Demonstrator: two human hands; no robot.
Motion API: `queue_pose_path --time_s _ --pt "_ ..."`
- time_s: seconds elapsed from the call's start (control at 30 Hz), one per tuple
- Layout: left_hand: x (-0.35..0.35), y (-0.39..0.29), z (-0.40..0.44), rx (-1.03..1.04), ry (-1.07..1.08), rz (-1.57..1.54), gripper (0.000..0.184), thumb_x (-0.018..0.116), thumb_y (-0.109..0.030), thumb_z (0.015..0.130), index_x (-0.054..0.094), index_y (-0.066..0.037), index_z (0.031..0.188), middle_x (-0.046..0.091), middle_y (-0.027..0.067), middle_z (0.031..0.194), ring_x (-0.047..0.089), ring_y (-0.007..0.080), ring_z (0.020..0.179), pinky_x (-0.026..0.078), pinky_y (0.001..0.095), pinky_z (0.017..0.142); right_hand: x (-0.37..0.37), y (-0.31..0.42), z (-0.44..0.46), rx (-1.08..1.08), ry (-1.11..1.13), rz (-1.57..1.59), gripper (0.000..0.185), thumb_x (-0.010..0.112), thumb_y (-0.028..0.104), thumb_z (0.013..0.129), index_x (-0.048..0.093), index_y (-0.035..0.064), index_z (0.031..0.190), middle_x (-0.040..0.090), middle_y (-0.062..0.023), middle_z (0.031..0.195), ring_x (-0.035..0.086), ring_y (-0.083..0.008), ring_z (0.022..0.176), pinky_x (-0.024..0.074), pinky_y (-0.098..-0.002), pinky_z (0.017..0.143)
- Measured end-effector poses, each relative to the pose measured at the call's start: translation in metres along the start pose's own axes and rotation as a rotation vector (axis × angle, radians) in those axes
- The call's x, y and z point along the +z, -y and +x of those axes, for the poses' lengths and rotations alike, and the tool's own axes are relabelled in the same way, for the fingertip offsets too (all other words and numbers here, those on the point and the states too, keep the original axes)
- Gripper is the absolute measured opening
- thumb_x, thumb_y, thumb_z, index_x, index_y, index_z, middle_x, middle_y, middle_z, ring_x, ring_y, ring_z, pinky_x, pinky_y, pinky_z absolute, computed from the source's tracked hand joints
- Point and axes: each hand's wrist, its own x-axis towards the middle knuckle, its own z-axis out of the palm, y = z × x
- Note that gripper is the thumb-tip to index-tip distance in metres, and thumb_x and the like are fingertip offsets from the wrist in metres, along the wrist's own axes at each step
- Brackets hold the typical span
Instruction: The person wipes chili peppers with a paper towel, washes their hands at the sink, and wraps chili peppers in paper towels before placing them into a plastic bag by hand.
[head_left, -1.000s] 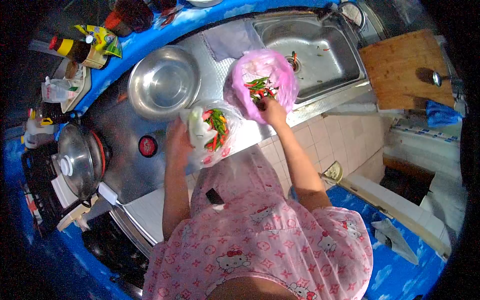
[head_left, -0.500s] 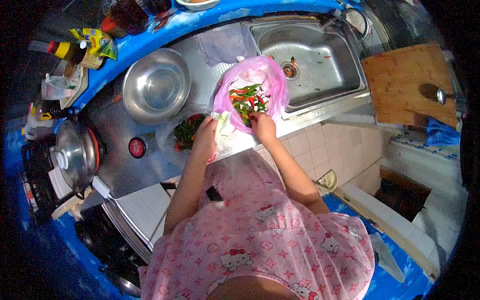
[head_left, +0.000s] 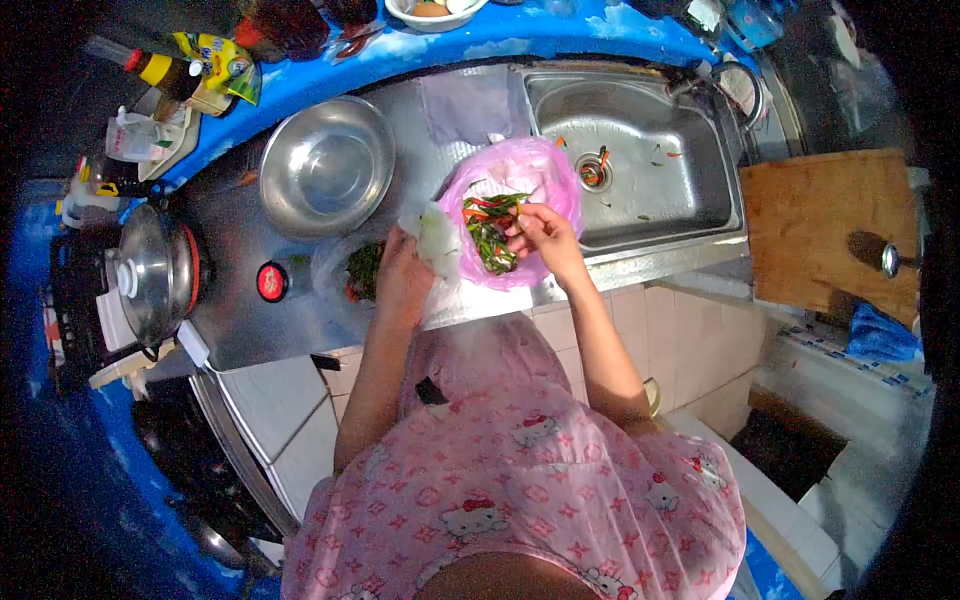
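A pink plastic bag point(head_left: 558, 178) lies spread on the steel counter, with red and green chili peppers point(head_left: 488, 240) inside. My right hand point(head_left: 548, 243) is over the bag's right side, its fingers pinched on a chili pepper at the edge of the pile. To the left of the bag, my left hand point(head_left: 402, 278) is closed on a crumpled, whitish-green thing point(head_left: 437, 243), blurred, whose kind I cannot make out. Beside that hand, a clear plastic bag point(head_left: 330, 272) holds dark green peppers point(head_left: 363, 271), partly hidden by the hand.
A wide steel basin point(head_left: 328, 168) stands behind on the left. The sink point(head_left: 640, 130) at the right has pepper bits around its drain point(head_left: 593, 174). A grey cloth point(head_left: 474, 105), a red round lid point(head_left: 271, 282), a lidded pan point(head_left: 155, 265) and a wooden board point(head_left: 830, 225) surround the work.
My right hand has lifted slightly from the pile's lower edge and shifted right, pinching a pepper. My left hand has moved a little left and down with the crumpled thing. The view has shifted.
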Motion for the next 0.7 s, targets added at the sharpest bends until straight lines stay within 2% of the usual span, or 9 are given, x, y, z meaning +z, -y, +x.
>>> queue_pose_path --time_s 0.1,0.17,0.27,0.33,0.37,0.47,0.5,0.6,0.7 --pt "0.04 -0.005 0.006 -0.097 0.075 0.036 0.028 0.038 -0.01 0.089 0.039 -0.004 0.116 0.048 0.0128 0.116 0.047 0.0242 0.107 0.035 0.038 0.096 0.007 0.031 -0.01 -0.09 0.123 0.038 0.02 0.049 0.003 0.085 0.054 -0.0006 0.105 0.061 -0.0068 0.081 0.056 -0.0081 0.062 0.0439 -0.0192 0.055" --pt "0.064 -0.006 0.006 -0.167 0.122 0.064 0.029 0.037 -0.01 0.09 0.037 -0.004 0.118 0.046 0.0143 0.119 0.044 0.0254 0.111 0.031 0.0386 0.099 0.021 0.048 -0.018 -0.153 0.123 -0.026 0.021 0.052 0.006 0.085 0.054 -0.0016 0.105 0.06 -0.0056 0.079 0.053 -0.0074 0.06 0.0434 -0.0199 0.054" --pt "0.089 -0.002 0.004 -0.093 0.034 -0.067 0.032 0.037 -0.008 0.089 0.033 -0.004 0.12 0.045 0.016 0.119 0.045 0.0258 0.111 0.033 0.0392 0.098 0.034 0.059 -0.024 -0.218 0.036 -0.129 0.022 0.057 0.003 0.081 0.054 -0.0027 0.103 0.058 -0.0024 0.075 0.049 -0.0061 0.057 0.0421 -0.0202 0.052" --pt "0.094 0.0 0.004 -0.027 0.093 -0.081 0.035 0.042 -0.002 0.086 0.033 -0.004 0.12 0.047 0.0158 0.117 0.046 0.024 0.11 0.036 0.0386 0.095 0.033 0.061 -0.026 -0.253 -0.055 -0.285 0.025 0.06 0.001 0.079 0.055 -0.0021 0.103 0.058 -0.0014 0.074 0.049 -0.0054 0.057 0.0418 -0.02 0.051" --pt "0.094 0.002 0.004 -0.018 0.086 -0.064 0.035 0.043 -0.001 0.085 0.034 -0.004 0.119 0.047 0.0156 0.116 0.046 0.0238 0.109 0.037 0.038 0.094 0.032 0.061 -0.028 -0.319 -0.133 -0.456 0.023 0.064 0.0 0.074 0.06 0.0001 0.096 0.061 -0.0039 0.075 0.052 -0.008 0.057 0.0429 -0.0217 0.052" --pt "0.099 0.005 0.004 -0.015 0.083 -0.009 0.036 0.048 0.0 0.083 0.036 -0.004 0.116 0.049 0.0147 0.115 0.048 0.0223 0.107 0.038 0.0355 0.093 0.036 0.073 -0.034 -0.576 -0.21 -0.717 0.015 0.065 0.0 0.071 0.063 0.0012 0.086 0.062 -0.0074 0.075 0.055 -0.0124 0.057 0.044 -0.024 0.053" --pt "0.101 0.004 0.004 -0.016 0.082 0.009 0.036 0.05 0.0 0.082 0.036 -0.004 0.115 0.049 0.0144 0.114 0.049 0.0217 0.106 0.038 0.0346 0.093 0.038 0.077 -0.036 -0.622 -0.218 -0.781 0.012 0.064 -0.001 0.07 0.064 0.0015 0.081 0.061 -0.0102 0.078 0.057 -0.0188 0.06 0.0449 -0.0257 0.055" --pt "0.109 0.002 -0.001 -0.004 -0.014 0.028 0.032 0.053 -0.002 0.081 0.04 -0.003 0.111 0.053 0.0134 0.109 0.052 0.0201 0.1 0.04 0.0324 0.089 0.039 0.072 -0.038 -0.732 -0.207 -0.799 0.01 0.061 0.004 0.072 0.064 0.0037 0.082 0.06 -0.0108 0.081 0.059 -0.0281 0.072 0.0473 -0.0337 0.063" --pt "0.102 0.001 0.001 0.015 -0.076 0.203 0.026 0.052 -0.006 0.083 0.044 -0.002 0.107 0.055 0.0127 0.104 0.055 0.0193 0.095 0.043 0.0326 0.086 0.043 0.074 -0.042 -0.689 -0.196 -0.78 0.01 0.059 0.003 0.073 0.064 0.0037 0.081 0.06 -0.0112 0.081 0.059 -0.029 0.074 0.0472 -0.0343 0.064"
